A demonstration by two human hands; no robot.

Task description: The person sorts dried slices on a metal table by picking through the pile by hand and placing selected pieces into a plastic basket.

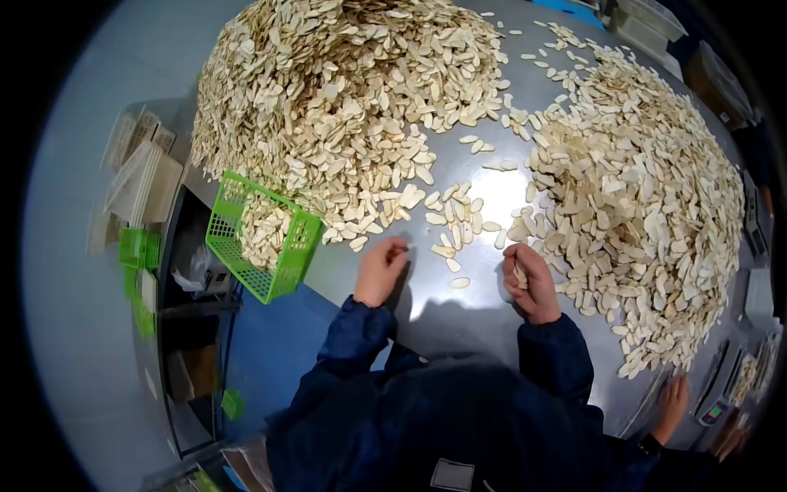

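smooth grey metal tabletop (459, 328) with glossy glare near the middle, green perforated plastic basket (297, 258), matt pale slices (361, 107) with dry-looking surfaces, dark blue cloth sleeves (553, 353), clear glossy plastic bag (195, 271), smooth blue floor (275, 353)

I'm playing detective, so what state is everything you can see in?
Left hand: fingers curled; grip unclear.
Right hand: fingers curled around a pale slice.
Green basket: upright, partly filled with slices.
Left heap: loose, piled high.
Right heap: loose, spread wide.
Table: scattered with slices.
Co-worker's hand: resting near the right heap.
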